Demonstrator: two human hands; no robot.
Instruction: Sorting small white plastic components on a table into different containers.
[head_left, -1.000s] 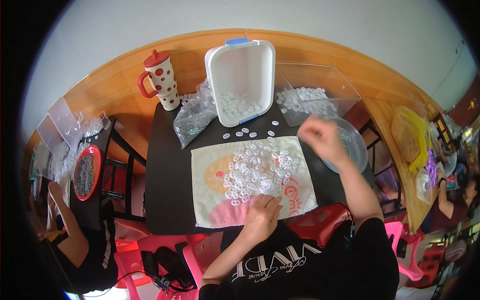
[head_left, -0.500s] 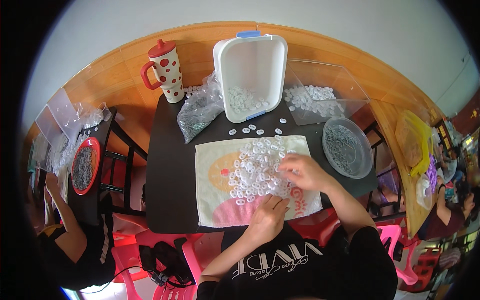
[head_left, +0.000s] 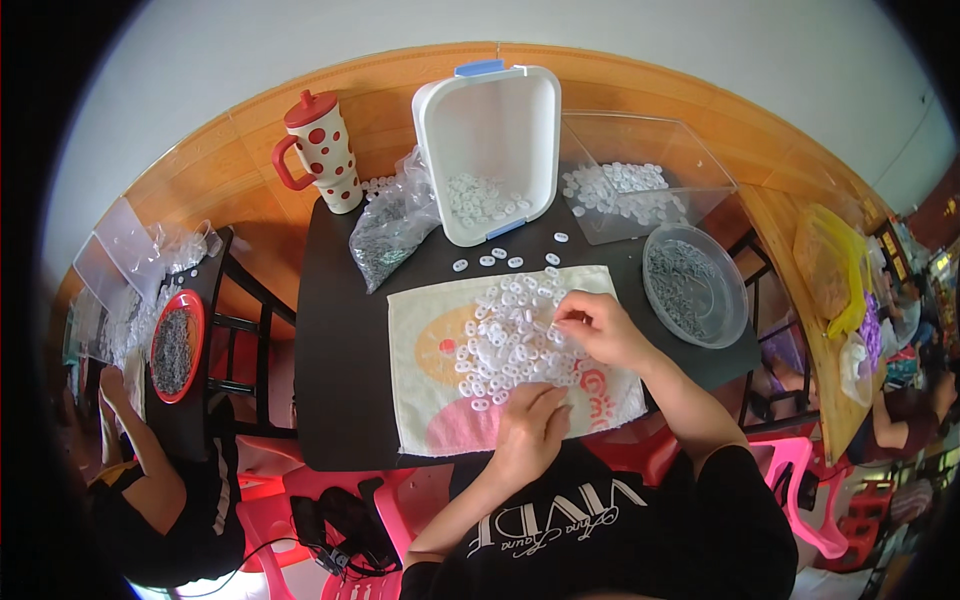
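Note:
A heap of small white oval pieces with two holes each [head_left: 495, 345] lies on a cream towel [head_left: 420, 385] with a printed pattern. At the heap's right side is my right hand [head_left: 603, 328], thumb and fingertips pinched together. Whatever it holds is too small to make out. My left hand [head_left: 530, 428] rests low by the heap's near edge, its fingers curled in and the tips close together; what they hold, if anything, is hidden. Several loose white oval pieces [head_left: 515, 263] lie on the dark table beyond the towel.
Behind the towel stand a white bin [head_left: 490, 120], a bag of small metal parts [head_left: 385, 235], a spotted tumbler [head_left: 325, 155] and a clear box [head_left: 700, 175] of white pieces. A round tub [head_left: 738, 305] of metal parts is at right. Another person [head_left: 150, 490] sits at left.
My right hand has closed from spread fingers to a pinch and sits slightly higher over the heap. The left hand has drawn a little back toward me. The whole view has shifted slightly.

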